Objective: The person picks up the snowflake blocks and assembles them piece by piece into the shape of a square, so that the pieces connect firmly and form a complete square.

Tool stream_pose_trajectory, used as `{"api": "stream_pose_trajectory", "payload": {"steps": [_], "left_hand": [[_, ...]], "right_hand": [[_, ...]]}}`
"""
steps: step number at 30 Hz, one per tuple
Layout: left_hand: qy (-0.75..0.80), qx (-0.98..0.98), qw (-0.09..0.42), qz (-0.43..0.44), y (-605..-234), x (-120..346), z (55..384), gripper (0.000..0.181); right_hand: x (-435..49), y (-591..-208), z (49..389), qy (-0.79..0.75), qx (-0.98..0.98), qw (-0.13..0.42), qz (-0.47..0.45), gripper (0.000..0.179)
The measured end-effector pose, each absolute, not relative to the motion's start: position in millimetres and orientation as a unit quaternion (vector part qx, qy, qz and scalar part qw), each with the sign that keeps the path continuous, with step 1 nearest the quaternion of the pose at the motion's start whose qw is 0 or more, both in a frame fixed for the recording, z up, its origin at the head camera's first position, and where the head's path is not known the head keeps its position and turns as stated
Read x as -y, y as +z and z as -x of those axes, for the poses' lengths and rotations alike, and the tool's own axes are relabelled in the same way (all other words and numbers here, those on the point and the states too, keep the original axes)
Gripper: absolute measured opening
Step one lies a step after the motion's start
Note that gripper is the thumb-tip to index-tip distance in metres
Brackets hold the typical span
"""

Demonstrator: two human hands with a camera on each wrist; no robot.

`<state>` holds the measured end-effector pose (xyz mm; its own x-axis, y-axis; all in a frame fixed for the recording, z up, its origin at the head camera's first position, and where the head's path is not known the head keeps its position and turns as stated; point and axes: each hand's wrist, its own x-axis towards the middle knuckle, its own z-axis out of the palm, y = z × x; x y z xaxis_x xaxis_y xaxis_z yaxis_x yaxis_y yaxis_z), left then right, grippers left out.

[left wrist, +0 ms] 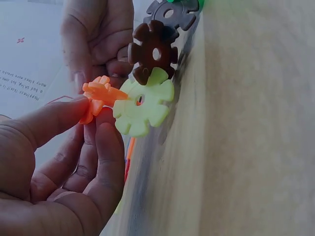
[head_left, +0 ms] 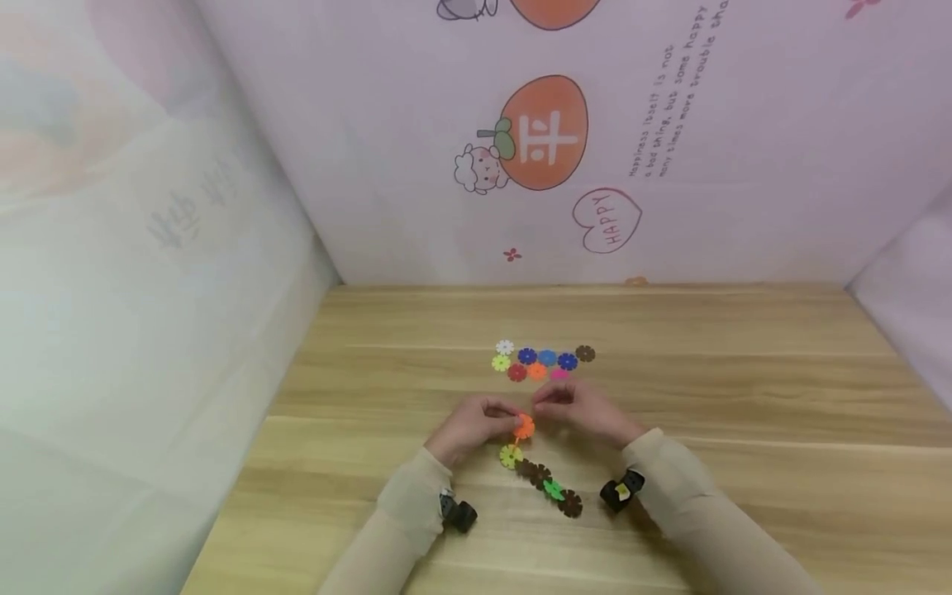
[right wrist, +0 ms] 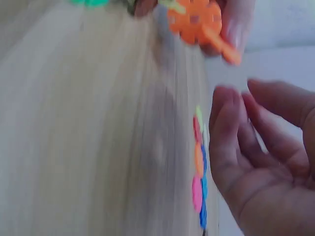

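Observation:
My left hand (head_left: 476,425) pinches an orange notched plastic disc (head_left: 525,426) between thumb and fingers. A second orange disc (right wrist: 189,19) is slotted into it at an angle, as the right wrist view shows. From these runs a chain of linked discs: a yellow-green disc (left wrist: 129,118), brown discs (left wrist: 142,51), a green disc (head_left: 554,490) and a brown disc (head_left: 570,503) at the near end. Just right of the orange pieces is my right hand (head_left: 585,411), its fingers loosely bent, with nothing between thumb and fingertips in the right wrist view.
Beyond the hands, several loose discs lie flat in a cluster on the wooden table (head_left: 744,372), among them a white disc (head_left: 505,347), a red disc (head_left: 516,373), a pink disc (head_left: 559,375) and a brown disc (head_left: 585,354). A printed cloth (head_left: 402,165) hangs behind.

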<state>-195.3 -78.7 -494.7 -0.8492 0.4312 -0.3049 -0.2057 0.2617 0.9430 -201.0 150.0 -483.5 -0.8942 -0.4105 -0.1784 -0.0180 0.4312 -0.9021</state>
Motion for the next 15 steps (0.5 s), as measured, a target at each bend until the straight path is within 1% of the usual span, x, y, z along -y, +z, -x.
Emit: {"api": "stream_pose_trajectory", "payload": {"steps": [2,6,10,15], "left_hand": [[0.602,-0.751,0.262,-0.073,-494,80,197,0.020],[0.596,-0.757,0.259,-0.071,-495,82,200,0.020],[0.602,-0.751,0.261,-0.067,-497,82,199,0.021],[0.606,-0.748,0.263,-0.065,-499,80,195,0.020]], "right_hand": [[-157,-482,206,-0.503,-0.842,0.164,0.107,0.028],[-171,-483,216,-0.446,-0.886,0.095,0.079,0.033],[-176,-487,222,-0.394,-0.915,0.058,0.071,0.034],[-173,-492,229,-0.350,-0.932,0.038,0.081,0.033]]}}
